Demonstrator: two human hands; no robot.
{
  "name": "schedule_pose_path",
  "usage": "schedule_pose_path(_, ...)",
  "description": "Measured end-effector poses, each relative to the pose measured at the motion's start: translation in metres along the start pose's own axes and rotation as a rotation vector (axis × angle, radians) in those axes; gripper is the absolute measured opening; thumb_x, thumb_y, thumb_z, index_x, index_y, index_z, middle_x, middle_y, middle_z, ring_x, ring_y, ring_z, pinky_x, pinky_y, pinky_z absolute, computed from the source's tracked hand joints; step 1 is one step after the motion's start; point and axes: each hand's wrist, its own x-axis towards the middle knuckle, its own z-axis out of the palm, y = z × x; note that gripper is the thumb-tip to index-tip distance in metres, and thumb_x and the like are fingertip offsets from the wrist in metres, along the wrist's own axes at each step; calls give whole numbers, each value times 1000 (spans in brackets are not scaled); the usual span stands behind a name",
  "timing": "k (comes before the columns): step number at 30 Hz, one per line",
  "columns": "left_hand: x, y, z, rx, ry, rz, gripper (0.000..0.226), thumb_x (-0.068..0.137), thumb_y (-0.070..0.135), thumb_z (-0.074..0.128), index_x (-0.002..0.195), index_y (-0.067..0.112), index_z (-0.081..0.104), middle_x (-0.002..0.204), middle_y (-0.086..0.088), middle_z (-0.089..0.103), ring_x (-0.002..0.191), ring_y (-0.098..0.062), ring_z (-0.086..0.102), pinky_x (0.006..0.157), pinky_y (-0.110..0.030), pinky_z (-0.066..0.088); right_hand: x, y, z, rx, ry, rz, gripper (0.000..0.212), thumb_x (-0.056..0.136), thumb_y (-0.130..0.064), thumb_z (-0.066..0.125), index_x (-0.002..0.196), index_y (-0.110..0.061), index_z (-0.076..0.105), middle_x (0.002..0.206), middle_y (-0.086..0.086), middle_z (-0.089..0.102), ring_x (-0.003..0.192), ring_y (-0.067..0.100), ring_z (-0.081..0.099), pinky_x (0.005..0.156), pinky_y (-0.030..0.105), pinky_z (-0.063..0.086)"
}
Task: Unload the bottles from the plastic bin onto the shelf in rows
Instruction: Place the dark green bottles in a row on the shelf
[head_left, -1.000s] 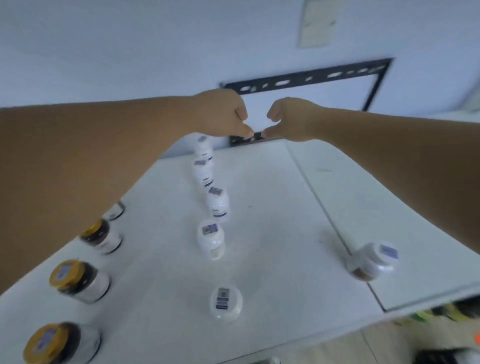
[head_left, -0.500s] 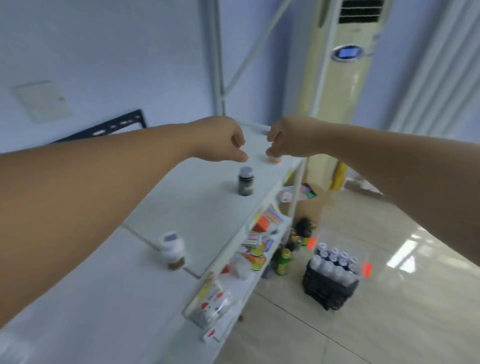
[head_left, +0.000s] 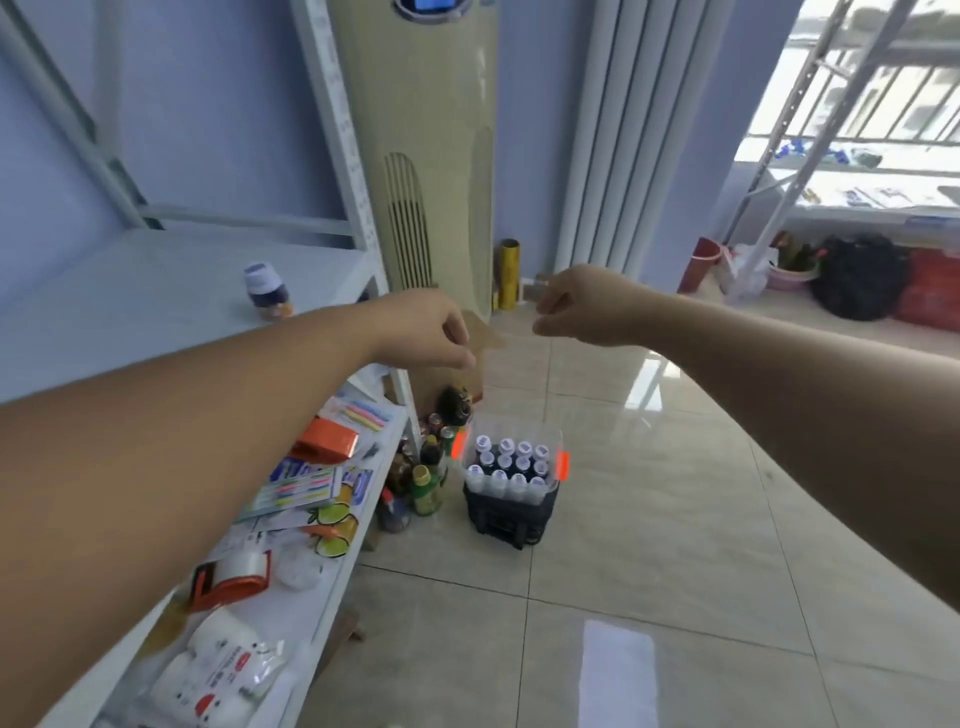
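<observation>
Your left hand (head_left: 426, 330) has its fingers curled loosely together, thumb tip meeting the fingertips at about 3 o'clock, and nothing shows between them. Your right hand (head_left: 584, 306) mirrors it: fingers bunched in a soft pinch pointing toward 9 o'clock, empty as far as you can see. The two hands hang near each other in the air, apart, over open floor (head_left: 675, 519).

Straight down from them, at 6 o'clock, sits the plastic bin (head_left: 511, 470) with its orange latches, resting on a dark crate (head_left: 506, 514) on the tiles. It is packed with white-capped bottles (head_left: 506, 460) standing upright in tight rows. At 9 o'clock from your left hand the shelf (head_left: 130, 296) holds one dark bottle (head_left: 267, 296) near its far post, so by my reading most of the unloading lies ahead.

The reach down is long, and the bin sits just beside a cluster of glass bottles (head_left: 423, 480) on the floor at its 9 o'clock side; a careless sweep of your left forearm could topple those. The packed bottles touch each other, so pulling one at a slant could tip its neighbours. The lower shelf (head_left: 332, 545) juts out cluttered with boxes and tape, and your left elbow could catch it as you rise.
</observation>
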Motion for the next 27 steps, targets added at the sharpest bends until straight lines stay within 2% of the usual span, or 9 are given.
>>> schedule_pose_path(3,49,-4,28,-34,-91,26,26,83,45,73,101,26,76,106,11,71,94,-7,65,88,-32,53,19,41,17,52,-25,73,43,85,-37,70,99,3,70,102,21,72,89,35,68,85,49,57)
schedule_pose_path(6,101,-22,52,-53,-165,19,28,83,46,73,104,27,75,102,12,71,91,-5,64,86,-30,53,46,75,40,80,-54,147,46,84,-35,72,100,7,67,103,25,70,89,39,67,82,50,57)
schedule_pose_path(12,217,-86,107,-137,-285,-17,24,81,42,75,98,26,75,90,15,69,78,-3,64,70,-27,53,129,127,112,145,-197,315,39,84,-34,74,107,-2,70,107,13,72,79,27,65,77,32,54)
schedule_pose_path(15,251,-112,139,-158,-330,-41,23,79,37,73,88,16,77,84,4,72,73,-11,65,65,-28,51,154,145,151,125,-283,365,39,86,-34,72,116,-11,69,116,6,69,85,18,57,78,24,41)
schedule_pose_path(18,288,-138,180,-115,-442,-82,23,78,30,66,73,8,69,68,-12,55,63,-22,49,62,-32,40,184,168,200,135,-368,450,37,86,-31,69,115,-9,68,115,9,69,98,27,64,80,26,46)
schedule_pose_path(20,308,-156,213,-122,-492,-112,23,77,25,64,71,3,64,68,-14,49,64,-19,45,62,-32,36,200,178,235,147,-404,476,31,83,-28,65,100,-2,70,99,16,69,92,33,63,76,30,50)
schedule_pose_path(22,328,-171,246,-148,-521,-120,21,78,22,68,75,2,63,73,-10,49,70,-19,48,65,-35,44,217,188,272,158,-434,488,27,82,-27,62,90,-2,67,88,14,63,84,32,59,69,32,44)
schedule_pose_path(25,356,-191,302,-163,-565,-138,15,81,22,69,86,15,57,85,-11,57,80,-21,55,82,-43,53,242,205,335,162,-503,479,20,83,-27,61,76,-10,54,79,6,53,80,29,52,65,30,34)
schedule_pose_path(27,375,-205,344,-147,-564,-144,16,82,23,68,91,13,61,96,-15,66,90,-28,63,86,-43,54,261,220,377,156,-546,452,20,85,-28,60,82,-9,55,85,9,59,84,32,56,65,31,35)
